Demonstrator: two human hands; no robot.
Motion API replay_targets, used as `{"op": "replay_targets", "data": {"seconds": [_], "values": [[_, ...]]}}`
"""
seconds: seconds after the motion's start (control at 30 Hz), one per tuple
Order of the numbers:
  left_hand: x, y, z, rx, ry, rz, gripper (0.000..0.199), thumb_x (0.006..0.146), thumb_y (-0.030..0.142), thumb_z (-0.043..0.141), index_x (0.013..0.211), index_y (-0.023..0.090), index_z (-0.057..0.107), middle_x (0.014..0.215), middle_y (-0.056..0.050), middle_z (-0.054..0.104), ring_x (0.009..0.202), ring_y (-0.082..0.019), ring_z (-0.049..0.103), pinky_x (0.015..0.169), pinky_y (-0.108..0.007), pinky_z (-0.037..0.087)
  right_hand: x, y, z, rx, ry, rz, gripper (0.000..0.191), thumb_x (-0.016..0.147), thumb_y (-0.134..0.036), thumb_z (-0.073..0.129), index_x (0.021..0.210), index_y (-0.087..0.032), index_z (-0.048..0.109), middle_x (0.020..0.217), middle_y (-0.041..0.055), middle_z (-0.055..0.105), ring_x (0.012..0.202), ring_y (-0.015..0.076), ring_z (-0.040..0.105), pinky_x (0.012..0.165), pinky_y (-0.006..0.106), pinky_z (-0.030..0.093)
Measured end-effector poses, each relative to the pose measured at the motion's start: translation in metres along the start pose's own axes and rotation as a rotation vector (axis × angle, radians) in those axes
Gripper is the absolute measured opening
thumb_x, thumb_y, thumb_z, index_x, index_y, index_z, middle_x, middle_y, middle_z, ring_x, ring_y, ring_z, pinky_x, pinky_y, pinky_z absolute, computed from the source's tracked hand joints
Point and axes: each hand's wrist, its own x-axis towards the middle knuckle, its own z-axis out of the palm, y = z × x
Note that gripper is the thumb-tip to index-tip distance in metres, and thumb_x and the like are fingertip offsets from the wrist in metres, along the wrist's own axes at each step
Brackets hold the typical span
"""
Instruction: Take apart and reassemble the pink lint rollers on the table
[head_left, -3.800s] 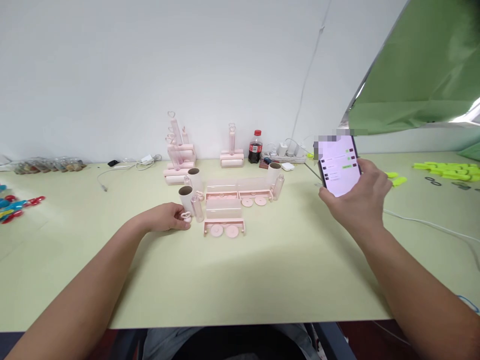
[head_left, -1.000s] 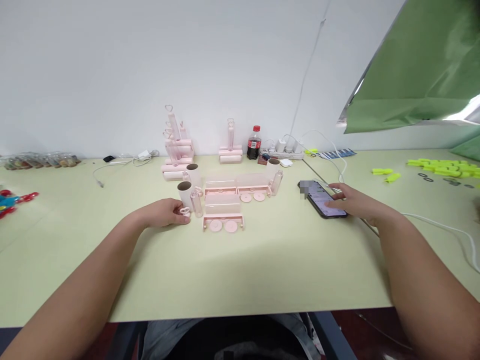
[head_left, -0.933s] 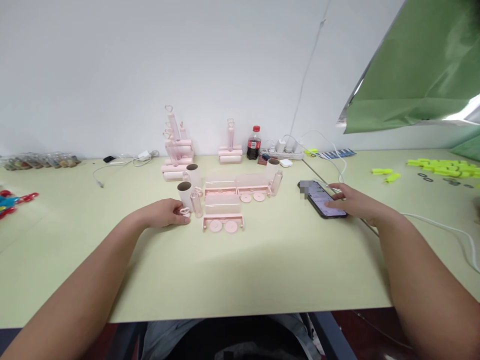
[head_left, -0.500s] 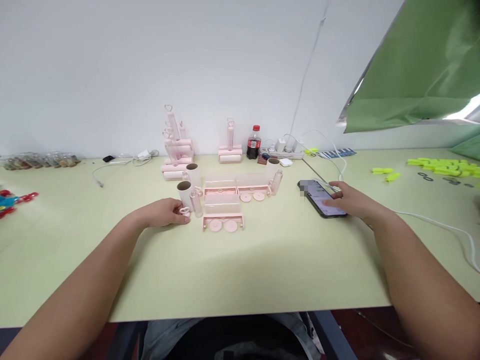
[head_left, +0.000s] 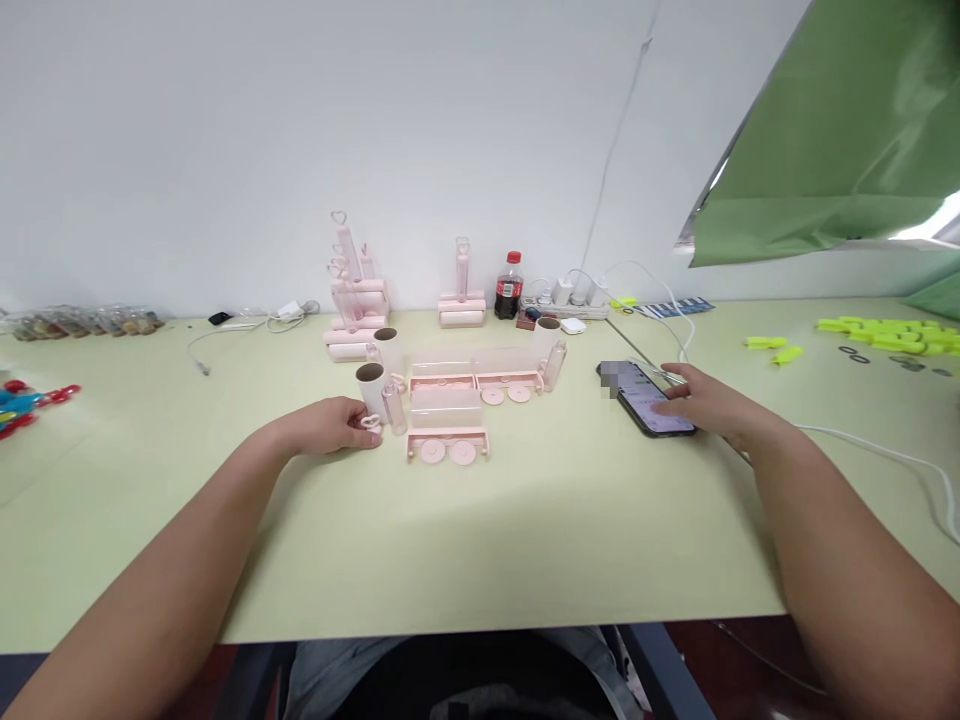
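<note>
My left hand [head_left: 337, 425] rests on the table with its fingers closed around a small pink heart-topped piece [head_left: 371, 425]. Just behind it stands a white paper roll [head_left: 373, 392] with a brown core, beside a clear pink tube [head_left: 394, 410]. To the right lie a pink roller frame [head_left: 448, 438], pink discs [head_left: 463, 453] and a clear pink cover [head_left: 446, 408]. My right hand [head_left: 705, 405] is over a lit phone [head_left: 646, 402] lying on the table. Its fingers are apart, with one digit touching the screen.
Assembled pink lint rollers [head_left: 462, 300] stand along the wall. Near them are a cola bottle [head_left: 508, 287] and a power strip [head_left: 574, 310] with cables. Neon yellow parts [head_left: 892, 335] lie at right, dark rings [head_left: 853, 354] nearby. Red and blue pieces [head_left: 34, 402] lie at left.
</note>
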Motion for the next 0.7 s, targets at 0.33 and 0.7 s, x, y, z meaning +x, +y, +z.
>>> {"op": "replay_targets", "data": {"seconds": [0.33,0.7], "values": [[0.0001,0.0001,-0.0001,0.034,0.004,-0.009,0.041,0.067,0.059,0.063,0.073,0.022,0.046,0.068,0.001,0.048,0.059,-0.016,0.044,0.059,-0.027,0.03,-0.0031,0.0011,-0.0023,0.002,-0.048,-0.014,0.087,0.069,-0.028,0.071,0.147,-0.032,0.033,0.129,0.01,0.056,0.097,0.0244,0.06,0.078,0.03,0.049],[-0.0001,0.0009,0.0004,0.035,0.004,-0.02,0.039,0.068,0.056,0.064,0.073,0.021,0.046,0.071,0.0,0.049,0.062,-0.015,0.044,0.059,-0.026,0.031,-0.0064,-0.0012,-0.0044,0.078,0.037,-0.005,0.084,0.07,-0.035,0.071,0.146,-0.031,0.037,0.125,0.0096,0.062,0.093,0.0239,0.063,0.072,0.029,0.051]]}}
